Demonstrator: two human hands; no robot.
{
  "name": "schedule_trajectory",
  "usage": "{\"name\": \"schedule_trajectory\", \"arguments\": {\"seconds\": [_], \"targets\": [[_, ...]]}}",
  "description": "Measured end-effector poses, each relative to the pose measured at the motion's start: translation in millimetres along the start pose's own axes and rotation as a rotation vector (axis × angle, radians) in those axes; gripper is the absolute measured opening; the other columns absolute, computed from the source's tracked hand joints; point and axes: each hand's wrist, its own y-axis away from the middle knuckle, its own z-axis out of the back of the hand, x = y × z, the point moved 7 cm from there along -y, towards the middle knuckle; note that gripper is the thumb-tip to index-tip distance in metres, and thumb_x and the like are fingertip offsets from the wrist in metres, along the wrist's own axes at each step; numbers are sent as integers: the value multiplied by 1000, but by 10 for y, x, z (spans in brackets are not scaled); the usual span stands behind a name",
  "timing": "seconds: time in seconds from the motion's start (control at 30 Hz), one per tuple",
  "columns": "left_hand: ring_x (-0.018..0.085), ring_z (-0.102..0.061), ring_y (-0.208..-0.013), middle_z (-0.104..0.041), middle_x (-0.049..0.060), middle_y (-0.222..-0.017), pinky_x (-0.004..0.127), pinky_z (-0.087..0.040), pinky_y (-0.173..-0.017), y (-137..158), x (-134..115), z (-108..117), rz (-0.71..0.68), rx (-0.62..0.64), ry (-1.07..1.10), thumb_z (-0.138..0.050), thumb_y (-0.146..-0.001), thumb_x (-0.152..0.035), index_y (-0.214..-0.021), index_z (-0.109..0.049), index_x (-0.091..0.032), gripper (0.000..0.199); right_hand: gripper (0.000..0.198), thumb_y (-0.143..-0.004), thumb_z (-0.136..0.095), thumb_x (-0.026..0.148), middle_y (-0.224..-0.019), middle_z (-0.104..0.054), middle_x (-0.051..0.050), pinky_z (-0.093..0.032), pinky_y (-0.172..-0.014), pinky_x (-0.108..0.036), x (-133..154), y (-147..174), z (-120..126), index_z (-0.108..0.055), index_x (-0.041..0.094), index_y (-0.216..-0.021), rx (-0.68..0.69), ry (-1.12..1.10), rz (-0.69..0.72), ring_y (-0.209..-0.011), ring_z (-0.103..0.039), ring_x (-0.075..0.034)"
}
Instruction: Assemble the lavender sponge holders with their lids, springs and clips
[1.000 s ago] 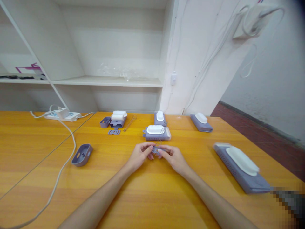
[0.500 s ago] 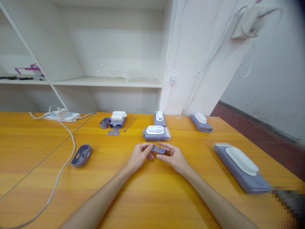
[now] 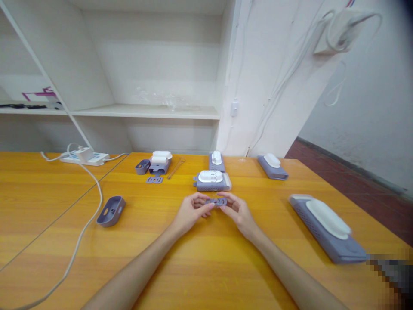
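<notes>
Between my two hands is a small flat grey-purple plastic plate with cut-outs (image 3: 217,202), held above the table. My left hand (image 3: 192,210) pinches its left end between thumb and fingers. The other end sits in the closed thumb and fingers of my right hand (image 3: 238,212). Just beyond them lies a grey-purple case with a white ribbed oval part on top (image 3: 210,176) and a clear end at its right. A similar flat plate (image 3: 154,180) lies farther left, beside a thin coiled spring (image 3: 176,168).
An open grey-purple cup-shaped cover (image 3: 111,211) lies at left, near a white cable (image 3: 87,232) running to a power strip (image 3: 84,156). A large case with a white top (image 3: 327,228) lies at right. More cases (image 3: 272,167) and a small cover (image 3: 142,166) stand at the back.
The plate has shifted slightly right and turned more level. My right thumb has come up against its end, and my left thumb has moved right along its near side.
</notes>
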Motion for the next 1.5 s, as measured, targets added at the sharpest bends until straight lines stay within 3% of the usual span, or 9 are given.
{"name": "schedule_trajectory", "arguments": {"seconds": [0.17, 0.33, 0.47, 0.67, 0.87, 1.03, 1.17, 1.33, 1.5], "targets": [[13, -61, -59, -67, 5, -71, 25, -50, -56, 21, -15, -13, 6, -17, 27, -75, -63, -36, -89, -59, -11, 39, 39, -81, -53, 31, -107, -62, -7, -45, -89, -35, 42, 14, 30, -52, 21, -119, -34, 29, 63, -100, -59, -20], [15, -65, -65, -70, 8, -77, 28, -53, -62, 29, -3, -26, 35, 15, 83, -78, -60, -32, -84, -62, -10, 37, 71, -80, -53, 22, -113, -53, -5, -48, -83, -34, 15, 21, 205, -18, 32, -141, -300, 53, 191, -77, -61, -13], [13, -63, -54, -69, 6, -66, 25, -52, -57, 30, -7, -14, 49, 68, 105, -78, -61, -31, -81, -63, -10, 33, 87, -77, -59, 21, -118, -48, -5, -50, -78, -31, 57, 50, 278, -5, 38, -142, -467, 141, 256, -69, -59, -9], [12, -61, -49, -67, 5, -64, 25, -51, -52, 9, 2, 77, 63, 19, 237, -74, -65, -36, -76, -61, -10, 31, 92, -76, -60, 20, -113, -50, -3, -52, -74, -28, 76, 76, 348, 2, 38, -142, -557, 170, 235, -64, -60, -7], [10, -56, -42, -64, 3, -57, 22, -47, -44, 8, 40, 36, 102, 103, 191, -75, -63, -37, -70, -61, -11, 31, 81, -81, -54, 20, -109, -56, -7, -51, -77, -31, 93, 81, 262, -6, 29, -145, -466, 362, 277, -69, -61, -11], [7, -50, -36, -60, 1, -50, 17, -38, -36, 25, 42, 24, 108, 154, 96, -75, -63, -40, -65, -61, -11, 32, 38, -85, -48, 20, -95, -63, -6, -48, -79, -32, 183, 110, 193, -54, 25, -122, -412, 606, 385, -84, -60, -17], [6, -46, -35, -57, 0, -49, 16, -34, -34, 28, 31, 8, 94, 156, 138, -65, -70, -52, -71, -61, -11, 41, 27, -85, -50, 22, -87, -66, -6, -49, -72, -30, 176, 120, 244, -65, 21, -108, -475, 636, 369, -74, -60, -17], [6, -39, -32, -51, -3, -47, 17, -23, -32, -16, 29, 171, 54, -91, 156, -39, -80, -65, -82, -58, -14, 54, 27, -83, -55, 32, -75, -67, -3, -47, -62, -28, 144, 139, 263, -68, 19, -102, -537, 657, 324, -58, -56, -15], [8, -43, -45, -46, -4, -49, 20, -31, -45, 12, -243, 458, -193, -370, -375, -44, -84, -53, -71, -58, -15, 42, 27, -80, -57, 37, -57, -57, 1, -43, -54, -25, 170, 154, 254, -69, 16, -93, -560, 700, 297, -48, -48, -11]]}}
